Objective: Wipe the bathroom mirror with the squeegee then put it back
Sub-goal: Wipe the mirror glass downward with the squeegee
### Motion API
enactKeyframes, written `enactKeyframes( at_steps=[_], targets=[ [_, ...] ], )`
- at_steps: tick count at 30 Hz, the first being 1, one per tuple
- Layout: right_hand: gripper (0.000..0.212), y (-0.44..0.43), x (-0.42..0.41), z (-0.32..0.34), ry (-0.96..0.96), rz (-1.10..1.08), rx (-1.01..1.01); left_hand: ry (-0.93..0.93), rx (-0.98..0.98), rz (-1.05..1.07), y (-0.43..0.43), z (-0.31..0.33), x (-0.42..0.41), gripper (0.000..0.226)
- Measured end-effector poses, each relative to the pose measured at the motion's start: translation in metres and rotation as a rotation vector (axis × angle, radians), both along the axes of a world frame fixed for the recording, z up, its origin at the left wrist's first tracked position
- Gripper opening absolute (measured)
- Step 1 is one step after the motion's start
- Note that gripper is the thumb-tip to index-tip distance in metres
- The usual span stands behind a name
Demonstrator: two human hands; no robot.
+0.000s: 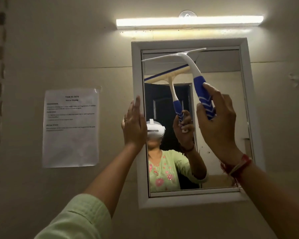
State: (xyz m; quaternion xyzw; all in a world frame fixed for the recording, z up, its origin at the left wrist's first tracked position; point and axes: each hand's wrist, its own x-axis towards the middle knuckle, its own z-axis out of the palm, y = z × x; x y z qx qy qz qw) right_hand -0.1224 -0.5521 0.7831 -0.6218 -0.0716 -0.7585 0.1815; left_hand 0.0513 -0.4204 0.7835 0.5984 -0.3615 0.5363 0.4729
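Note:
The white-framed bathroom mirror [219,161] hangs on the wall ahead of me. My right hand [216,128] grips the blue handle of a white squeegee [190,64]. Its blade lies tilted across the top of the glass, left end lower than the right. My left hand [133,126] rests flat against the mirror's left frame edge, fingers together and pointing up, holding nothing. The glass reflects the squeegee, both hands and a person in a green top wearing a white headset.
A lit tube light [188,21] runs above the mirror, with a clear suction hook [187,14] just over it. A printed task sheet [71,128] is taped to the wall left of the mirror.

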Motion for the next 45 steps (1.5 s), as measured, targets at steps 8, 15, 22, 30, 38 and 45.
enactKeyframes(
  at_steps=[8, 15, 22, 30, 38, 45],
  targets=[
    [0.051, 0.003, 0.016, 0.021, 0.067, 0.065, -0.021, -0.022, 0.004, 0.117, -0.002, -0.002, -0.001, 0.049],
    [0.058, 0.002, 0.031, 0.025, 0.112, 0.148, -0.003, -0.040, -0.047, 0.186, -0.005, -0.005, -0.003, 0.052],
    [0.053, 0.012, 0.036, 0.021, 0.106, 0.233, 0.002, -0.043, -0.045, 0.179, -0.006, -0.005, -0.003, 0.051],
    [0.050, 0.026, 0.040, 0.029, 0.073, 0.162, 0.002, -0.032, -0.048, 0.203, -0.005, -0.007, 0.002, 0.053],
    [0.055, 0.031, 0.045, 0.031, 0.104, -0.066, 0.013, -0.035, -0.049, 0.153, -0.005, -0.008, 0.004, 0.051],
    [0.057, 0.031, 0.048, -0.001, 0.114, -0.076, -0.012, -0.049, -0.061, 0.119, -0.005, -0.007, 0.002, 0.050]
  ],
)
